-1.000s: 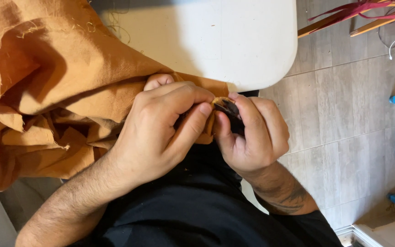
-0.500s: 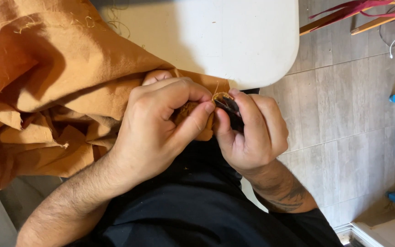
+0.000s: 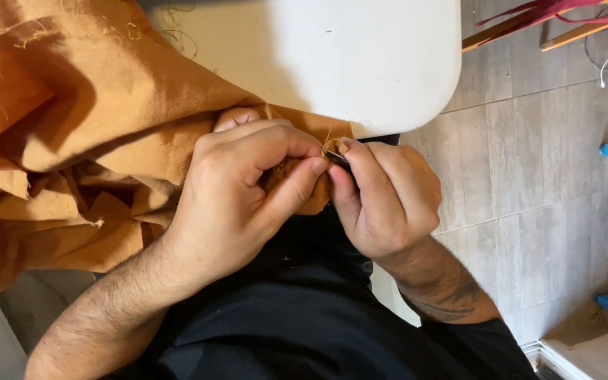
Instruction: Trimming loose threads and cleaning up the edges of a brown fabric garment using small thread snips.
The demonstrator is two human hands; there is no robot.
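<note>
Rumpled orange woven cloth (image 3: 72, 141), frayed at its edges, pinched at one corner above the lap between left hand (image 3: 237, 193) and right hand (image 3: 385, 200), the right grip also nipping a small dark tool (image 3: 337, 156). Bulk heaped over the white rounded desk (image 3: 360, 63); amount finished impossible to tell. Beyond, grey tiled floor (image 3: 529, 169).

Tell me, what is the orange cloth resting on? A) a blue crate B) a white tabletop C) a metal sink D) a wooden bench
B: the orange cloth is piled across the white tabletop, whose rounded edge shows just above both hands pinching the cloth's hem.
</note>
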